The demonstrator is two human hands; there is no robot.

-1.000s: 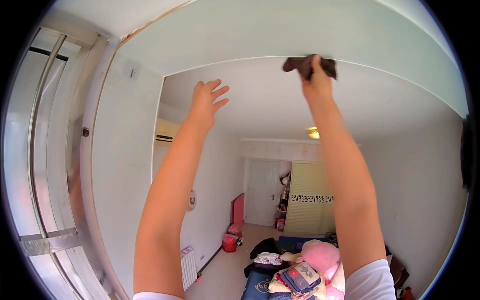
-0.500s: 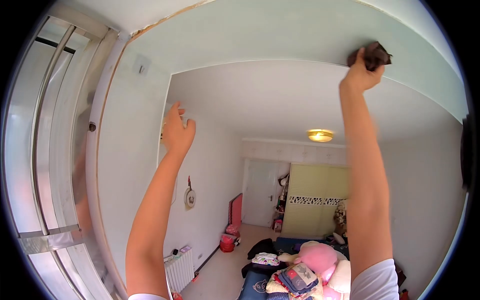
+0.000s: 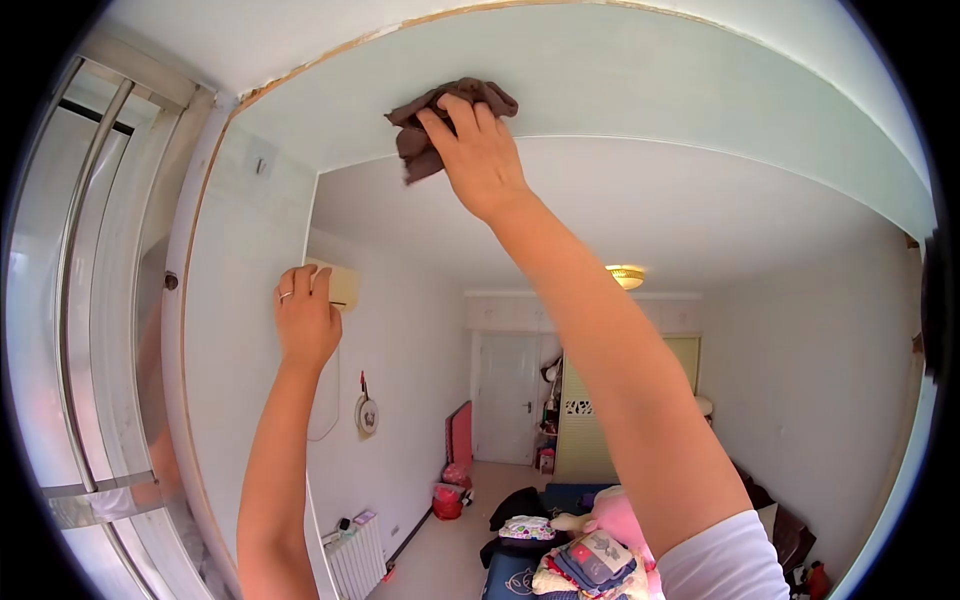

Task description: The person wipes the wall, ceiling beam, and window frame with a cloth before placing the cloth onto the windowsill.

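Note:
A dark brown cloth (image 3: 420,150) lies crumpled against the pale green wall panel (image 3: 600,85) above the wide opening. My right hand (image 3: 478,150) presses it there, fingers over the cloth, near the opening's upper left corner. Lower down on the left, my left hand (image 3: 306,315) rests at the opening's side edge, its fingers bent over that edge and a ring on one of them. It holds no loose object that I can see.
At far left stands a metal-framed window (image 3: 85,270). Beyond the opening are an air conditioner (image 3: 342,288), a ceiling lamp (image 3: 626,277), a white door (image 3: 505,400), a radiator (image 3: 357,560), and a bed with folded clothes (image 3: 590,563) and a pink plush toy (image 3: 618,517).
My right hand has swept the cloth first right, then far left along the panel. My left hand has moved left and down from mid-air to the side edge.

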